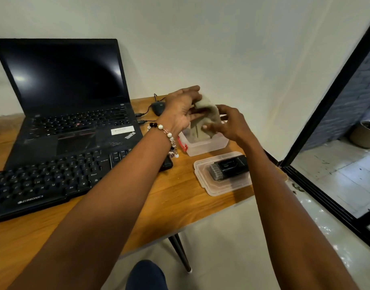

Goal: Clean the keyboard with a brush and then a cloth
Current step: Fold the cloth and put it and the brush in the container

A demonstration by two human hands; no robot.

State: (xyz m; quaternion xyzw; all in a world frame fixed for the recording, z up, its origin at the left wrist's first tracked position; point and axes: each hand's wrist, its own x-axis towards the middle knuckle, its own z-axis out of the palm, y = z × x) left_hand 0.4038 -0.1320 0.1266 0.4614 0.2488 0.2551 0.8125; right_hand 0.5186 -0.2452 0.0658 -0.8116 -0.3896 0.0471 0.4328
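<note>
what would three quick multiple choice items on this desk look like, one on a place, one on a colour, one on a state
1. Where does the brush lie?
A. on the laptop
B. on the clear lid
C. inside the clear box

2. What colour is the cloth?
A. bright red
B. dark blue
C. grey-beige

3. What state is the laptop in?
A. open, screen dark
B. closed flat
C. open, screen showing a picture

Key: 1 B, the brush rests on the clear lid beside the clear box. 2 C, the cloth held by the left hand and right hand above the box is grey-beige. 3 A, the screen stands up and is black.
</note>
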